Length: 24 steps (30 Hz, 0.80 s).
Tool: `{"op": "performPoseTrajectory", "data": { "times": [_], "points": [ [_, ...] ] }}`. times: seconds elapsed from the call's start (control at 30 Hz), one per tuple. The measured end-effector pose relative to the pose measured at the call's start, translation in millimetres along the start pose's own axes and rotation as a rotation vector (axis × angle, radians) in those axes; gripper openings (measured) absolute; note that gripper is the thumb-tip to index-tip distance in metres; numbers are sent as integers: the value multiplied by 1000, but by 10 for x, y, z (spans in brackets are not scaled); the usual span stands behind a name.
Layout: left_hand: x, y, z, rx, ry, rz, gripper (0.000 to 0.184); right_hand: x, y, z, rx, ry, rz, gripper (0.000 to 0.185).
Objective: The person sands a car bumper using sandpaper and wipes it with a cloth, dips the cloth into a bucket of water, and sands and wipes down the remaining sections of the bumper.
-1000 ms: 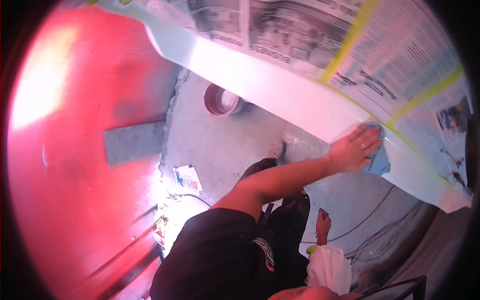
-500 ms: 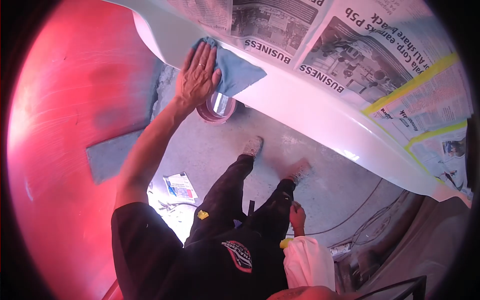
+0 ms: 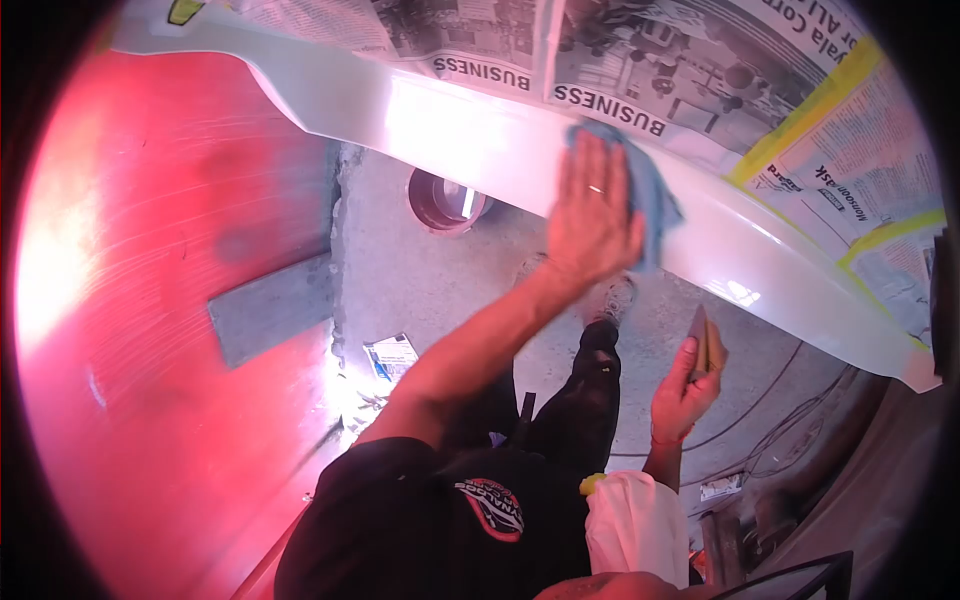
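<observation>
The bucket [image 3: 425, 205] is partly hidden by the panel [image 3: 440, 115]. The cloth [image 3: 655, 205] has been shifted rightward to mid-panel, pressed under the left hand [image 3: 592, 225], laid flat with nothing clamped; its underside cannot be seen. The right hand [image 3: 683, 405] has been raised near the panel, a pad [image 3: 714, 350] pinched in it, its material unclear. The newspaper [image 3: 660, 75] is cut off above.

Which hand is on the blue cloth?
The left hand, spread over the light blue cloth on the long, glossy white panel. The right hand instead holds a flat brown and grey piece.
</observation>
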<state>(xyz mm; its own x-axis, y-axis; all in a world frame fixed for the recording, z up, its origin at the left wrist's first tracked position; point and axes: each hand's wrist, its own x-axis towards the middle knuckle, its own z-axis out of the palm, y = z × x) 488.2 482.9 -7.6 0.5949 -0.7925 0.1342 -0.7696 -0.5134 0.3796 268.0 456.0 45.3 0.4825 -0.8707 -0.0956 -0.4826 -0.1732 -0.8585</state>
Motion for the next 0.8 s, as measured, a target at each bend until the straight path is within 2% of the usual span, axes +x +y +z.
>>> {"op": "performPoseTrajectory", "data": {
  "times": [0.07, 0.2, 0.27, 0.37, 0.4, 0.43, 0.47, 0.57, 0.6, 0.67, 0.7, 0.73, 0.8],
  "points": [
    [-22, 562, 191, -72, -85, 76, 86, 157, 4, -272, -14, 32, -28, 33],
    [-33, 1243, 471, -162, -87, 167, 83, 559, 217, -732, -323, 34, -257, 33],
    [-37, 1272, 510, -206, -62, 202, 73, 784, 261, -813, -551, 63, -427, 34],
    [-222, 903, 519, -39, -23, 209, 66, 965, 248, -696, -636, -26, -448, 36],
    [-293, 660, 408, -39, -7, 65, 64, 1007, 293, -636, -670, -56, -534, 46],
    [-377, 340, 243, -41, 5, -78, 61, 1040, 254, -558, -677, -56, -543, 46],
    [-440, 4, 117, 64, 120, -183, 58, 1043, 173, -441, -710, -153, -602, 52],
    [-518, -1087, -184, 206, 287, -364, 51, 1028, -31, 63, -765, -308, -725, 63],
    [-502, -1342, -302, 162, 319, -378, 48, 1030, -94, 248, -780, -365, -784, 68],
    [-649, -1680, -491, 117, 440, -277, 33, 1036, -254, 558, -793, -367, -830, 63],
    [-834, -1793, -519, 84, 465, -378, 25, 1049, -329, 721, -788, -368, -879, 58],
    [-962, -1784, -542, -97, 520, -556, 25, 1072, -373, 889, -797, -368, -872, 58],
    [-1426, -1835, -566, -215, 450, -901, 33, 1112, -476, 1204, -756, -352, -1002, 48]
  ]
}}
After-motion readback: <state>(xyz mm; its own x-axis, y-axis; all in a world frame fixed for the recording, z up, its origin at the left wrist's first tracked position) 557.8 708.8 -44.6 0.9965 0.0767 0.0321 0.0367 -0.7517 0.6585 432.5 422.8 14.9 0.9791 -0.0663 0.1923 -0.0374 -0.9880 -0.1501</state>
